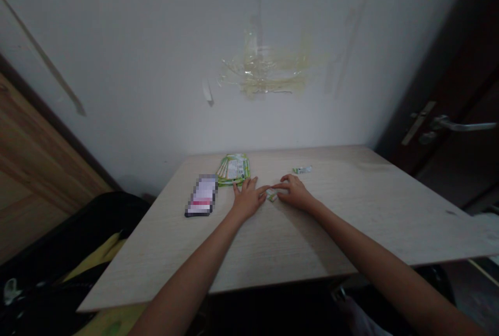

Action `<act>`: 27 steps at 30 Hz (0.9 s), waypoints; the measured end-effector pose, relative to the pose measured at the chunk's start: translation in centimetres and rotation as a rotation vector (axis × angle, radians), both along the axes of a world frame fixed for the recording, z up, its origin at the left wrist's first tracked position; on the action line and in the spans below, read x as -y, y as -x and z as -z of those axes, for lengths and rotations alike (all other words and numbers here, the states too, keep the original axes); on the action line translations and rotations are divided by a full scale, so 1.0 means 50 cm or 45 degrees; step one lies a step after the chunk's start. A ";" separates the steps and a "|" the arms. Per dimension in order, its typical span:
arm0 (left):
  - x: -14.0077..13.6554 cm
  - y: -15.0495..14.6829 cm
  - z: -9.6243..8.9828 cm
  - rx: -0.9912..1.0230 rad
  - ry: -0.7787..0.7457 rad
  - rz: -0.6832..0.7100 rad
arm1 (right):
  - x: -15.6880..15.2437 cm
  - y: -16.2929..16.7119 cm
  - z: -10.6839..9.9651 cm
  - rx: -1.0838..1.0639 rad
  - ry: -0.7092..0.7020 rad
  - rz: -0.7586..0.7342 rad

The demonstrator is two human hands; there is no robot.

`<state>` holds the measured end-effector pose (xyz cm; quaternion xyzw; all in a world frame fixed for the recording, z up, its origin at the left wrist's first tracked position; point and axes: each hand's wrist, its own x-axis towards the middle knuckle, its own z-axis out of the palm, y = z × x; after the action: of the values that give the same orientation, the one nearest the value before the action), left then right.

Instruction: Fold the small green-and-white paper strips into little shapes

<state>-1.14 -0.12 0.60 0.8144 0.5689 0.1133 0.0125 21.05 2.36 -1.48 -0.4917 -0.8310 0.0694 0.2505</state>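
A small green-and-white packet [272,196], seemingly folded, lies on the table between my two hands. My left hand [248,199] holds its left edge with index finger and thumb, while the other fingers are spread toward the stack behind. From the other side my right hand [296,193] grips the packet, its index finger reaching over the top edge and its thumb low on the right. The index fingertips of both hands almost meet above the packet. Beyond my left hand is a fanned stack of flat green-and-white packets [235,166].
A phone [201,195] with a lit, blurred screen lies left of my left hand. Behind my right hand is a narrow folded green-and-white strip [302,170]. The pale wooden table [249,258] meets a taped wall [268,73]; a dark door [460,97] stands at right.
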 end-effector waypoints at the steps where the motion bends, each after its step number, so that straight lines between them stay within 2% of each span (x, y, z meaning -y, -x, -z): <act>1: 0.000 0.000 0.000 0.010 -0.002 0.001 | 0.000 0.000 0.000 0.000 -0.011 -0.002; 11: 0.007 -0.005 -0.006 0.156 -0.095 -0.001 | -0.004 -0.001 0.008 -0.133 -0.098 -0.045; 19: 0.010 -0.007 -0.018 0.230 -0.072 -0.024 | -0.020 -0.009 0.024 -0.236 -0.166 -0.089; 27: -0.002 -0.001 -0.010 0.262 -0.070 -0.070 | -0.025 -0.009 0.022 -0.198 -0.123 -0.060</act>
<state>-1.11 -0.03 1.10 0.7827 0.5834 0.2120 0.0455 21.49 3.61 -2.55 -0.4525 -0.8228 0.0730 0.3360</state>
